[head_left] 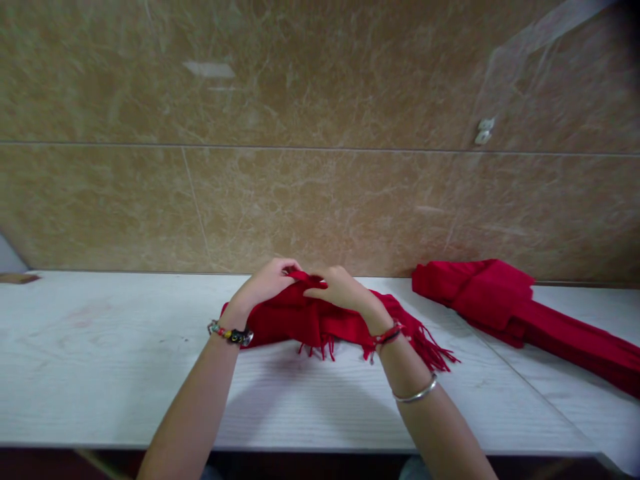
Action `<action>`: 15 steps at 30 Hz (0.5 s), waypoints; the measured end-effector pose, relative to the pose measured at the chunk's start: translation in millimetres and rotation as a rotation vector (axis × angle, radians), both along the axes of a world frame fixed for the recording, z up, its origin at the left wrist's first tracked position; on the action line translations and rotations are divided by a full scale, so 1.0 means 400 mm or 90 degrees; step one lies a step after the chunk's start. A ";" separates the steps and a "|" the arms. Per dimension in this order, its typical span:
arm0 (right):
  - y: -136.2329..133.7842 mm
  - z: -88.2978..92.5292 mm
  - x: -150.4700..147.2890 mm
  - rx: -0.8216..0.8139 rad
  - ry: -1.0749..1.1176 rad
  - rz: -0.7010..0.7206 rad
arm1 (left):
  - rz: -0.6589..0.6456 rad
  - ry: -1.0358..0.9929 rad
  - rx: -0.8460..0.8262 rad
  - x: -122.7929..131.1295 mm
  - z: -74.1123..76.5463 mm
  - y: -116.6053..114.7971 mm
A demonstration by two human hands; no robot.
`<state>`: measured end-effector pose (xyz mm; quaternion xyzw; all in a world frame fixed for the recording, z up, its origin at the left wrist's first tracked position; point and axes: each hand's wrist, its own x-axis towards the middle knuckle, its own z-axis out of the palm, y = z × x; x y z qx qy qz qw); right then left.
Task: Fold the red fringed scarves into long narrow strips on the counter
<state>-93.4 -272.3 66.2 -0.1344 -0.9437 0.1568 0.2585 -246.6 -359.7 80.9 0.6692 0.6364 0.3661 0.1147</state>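
- Head view: a soft red fringed fabric scarf (280, 320) is seen bunched on a long white wood-grained tabletop (125, 373), near a brown marbled wall (320, 200).
- The scarf's raised upper edge is pinched between thumb and fingers of the bare left hand (267, 283), whose wrist is circled by a multicoloured beaded bracelet (231, 333).
- The same edge is met by the bare right hand (347, 291), thumb and fingertips parted; whether cloth is gripped there cannot be told.
- Loose fringe is spread past the right wrist.
- Further right, a folded pile of red cloth (493, 300) is laid, apart from the scarf.
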 end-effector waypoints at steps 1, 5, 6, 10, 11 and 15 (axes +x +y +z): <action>-0.009 0.003 -0.011 0.002 0.012 -0.023 | -0.002 0.006 0.004 -0.007 -0.003 0.002; 0.028 0.012 0.003 -0.003 0.124 -0.110 | 0.032 0.037 0.017 -0.052 -0.021 0.010; 0.053 0.012 0.019 -0.011 0.169 -0.132 | 0.045 0.056 0.017 -0.066 -0.026 0.013; 0.170 -0.002 0.103 -0.111 0.349 -0.289 | 0.110 0.122 -0.001 -0.105 -0.039 0.023; 0.192 -0.007 0.122 -0.128 0.363 -0.347 | 0.113 0.117 -0.010 -0.107 -0.039 0.023; 0.197 -0.015 0.152 -0.034 0.208 -0.373 | 0.020 -0.007 -0.039 -0.076 -0.025 0.014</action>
